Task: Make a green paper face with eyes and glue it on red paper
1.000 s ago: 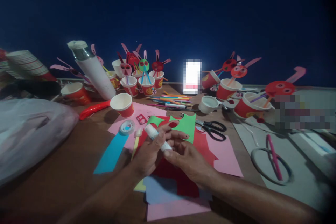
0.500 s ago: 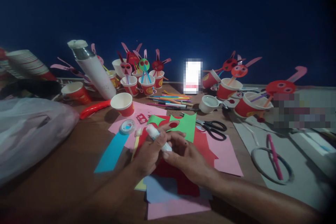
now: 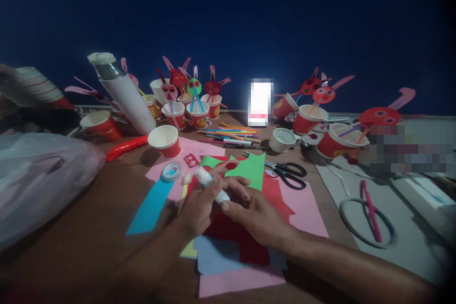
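My left hand (image 3: 199,206) is wrapped round a white glue stick (image 3: 211,184), held at a slant above the paper pile. A small dark red paper oval (image 3: 232,165) rests on the tip of my left index finger. My right hand (image 3: 254,209) closes on the lower end of the glue stick, its thumb against the base. Beneath both hands lie red paper (image 3: 228,237), a cut green sheet (image 3: 252,168) and pink sheets (image 3: 308,209). Black-handled scissors (image 3: 292,175) lie right of the green paper.
A tape roll (image 3: 171,171) sits on a blue strip (image 3: 151,209) at the left, near a paper cup (image 3: 164,140). Cups with paper rabbit heads (image 3: 194,86) line the back. A plastic bag (image 3: 46,175), a tilted bottle (image 3: 124,95) and a small white cup (image 3: 283,140) stand around.
Both hands keep their hold on the glue stick, which has shifted very slightly left. The whole view has drifted a little; nothing else has visibly moved.
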Tool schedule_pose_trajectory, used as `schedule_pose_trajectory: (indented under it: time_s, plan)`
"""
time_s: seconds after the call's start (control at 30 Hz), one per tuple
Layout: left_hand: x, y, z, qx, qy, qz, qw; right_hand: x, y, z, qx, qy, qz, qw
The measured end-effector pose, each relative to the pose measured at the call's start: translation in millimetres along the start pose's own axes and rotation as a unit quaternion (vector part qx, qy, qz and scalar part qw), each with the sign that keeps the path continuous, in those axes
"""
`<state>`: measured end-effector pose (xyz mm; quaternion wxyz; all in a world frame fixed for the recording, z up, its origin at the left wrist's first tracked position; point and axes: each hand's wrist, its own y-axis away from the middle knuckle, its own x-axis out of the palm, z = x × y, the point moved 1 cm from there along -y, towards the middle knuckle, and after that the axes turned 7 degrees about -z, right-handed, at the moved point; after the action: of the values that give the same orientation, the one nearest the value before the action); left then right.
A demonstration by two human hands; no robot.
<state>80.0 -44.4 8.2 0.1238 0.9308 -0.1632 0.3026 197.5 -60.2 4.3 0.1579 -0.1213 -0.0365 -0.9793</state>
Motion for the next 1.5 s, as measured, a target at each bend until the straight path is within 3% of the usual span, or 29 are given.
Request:
schedule_pose_trajectory:
  time_s: [0.13, 0.27, 0.33, 0.47, 0.63, 0.73, 0.8, 1.03, 1.23, 1.5]
  plan:
    - [-3.1, -3.6, -9.0, 0.014, -0.008, -0.029, 0.999, -2.4, -0.1, 3.4, 0.020, 0.003, 0.023, 1.000]
    - [-21.2, -13.0, -33.7, 0.114, -0.040, -0.095, 0.988, -21.2, -5.4, 12.8, 0.075, 0.056, -0.008, 0.996]
    - [-31.4, -17.0, -45.1, 0.160, -0.061, -0.131, 0.977, -34.0, -12.2, 19.8, 0.054, 0.081, -0.059, 0.993]
    - [-40.0, -20.2, -53.5, 0.165, -0.105, -0.190, 0.962, -54.2, -27.4, 25.6, -0.003, 0.122, -0.120, 0.985]
    - [-35.0, -18.2, -50.9, 0.194, -0.218, -0.249, 0.923, -70.5, -36.8, 13.6, -0.033, 0.254, -0.102, 0.961]
    - [-36.9, -16.8, -49.5, 0.184, -0.295, -0.237, 0.907, -78.5, -38.3, 8.3, -0.090, 0.396, -0.084, 0.910]
    - [-40.2, -15.6, -49.4, 0.164, -0.306, -0.207, 0.915, -82.3, -38.7, 7.2, -0.112, 0.450, -0.078, 0.882]
    - [-45.9, -7.8, -68.5, 0.168, -0.174, -0.090, 0.966, -86.9, -41.6, 10.0, -0.140, 0.517, -0.064, 0.842]
    - [-45.9, -4.1, -83.6, 0.188, -0.128, -0.055, 0.972, -65.4, -57.2, 11.3, -0.197, 0.587, -0.016, 0.785]
    - [-52.5, -8.3, -71.1, 0.186, -0.231, -0.101, 0.950, 13.9, -94.5, -5.9, -0.309, 0.654, 0.096, 0.683]
